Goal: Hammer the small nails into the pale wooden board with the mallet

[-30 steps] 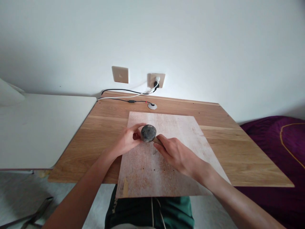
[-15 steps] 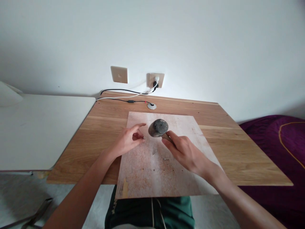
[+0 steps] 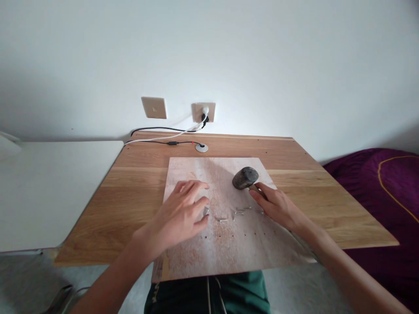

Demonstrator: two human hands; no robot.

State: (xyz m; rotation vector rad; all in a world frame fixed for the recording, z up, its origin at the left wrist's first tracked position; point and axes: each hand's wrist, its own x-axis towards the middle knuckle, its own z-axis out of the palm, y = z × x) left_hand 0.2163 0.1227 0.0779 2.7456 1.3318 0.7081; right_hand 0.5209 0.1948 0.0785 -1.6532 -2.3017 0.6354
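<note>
My right hand (image 3: 276,205) is closed round the handle of a mallet (image 3: 245,178) with a dark, rounded head. The mallet is over the right part of a pale, worn board (image 3: 186,264). My left hand (image 3: 183,213) is over the board's left part, fingers apart and curved. By its thumb and fingertips is a small nail (image 3: 206,211); I cannot tell whether they touch it. Several nails (image 3: 222,219) are in the middle of the board, some tilted. A row of small dark holes (image 3: 232,236) runs nearer the front edge.
The board rests on a wooden table (image 3: 314,196) and overhangs its front edge. Cables (image 3: 163,129) run along the back to a wall socket (image 3: 211,112). A white table (image 3: 59,187) adjoins at the left. Purple fabric (image 3: 363,179) lies at the right.
My right hand has moved right with the mallet. My left hand, which was pinching a nail, has come lower and its fingers have spread. More nails show mid-board. The view has shifted slightly.
</note>
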